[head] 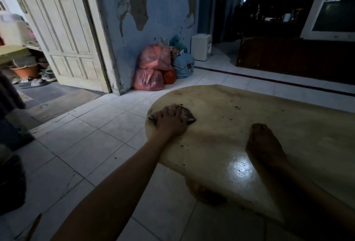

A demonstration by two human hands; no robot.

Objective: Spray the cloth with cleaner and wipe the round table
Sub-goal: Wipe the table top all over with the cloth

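Observation:
The round table is a low, pale yellow top with dark crumbs scattered over it. My left hand lies flat on a dark cloth near the table's left edge, pressing it onto the surface with spread fingers. My right hand rests palm down on the table nearer the middle, holding nothing, and it lies in shadow. No spray bottle is in view.
White floor tiles surround the table. Red plastic bags and a blue bag sit against the peeling blue wall. A cream door stands open at left. A dark cabinet with an old monitor is at right.

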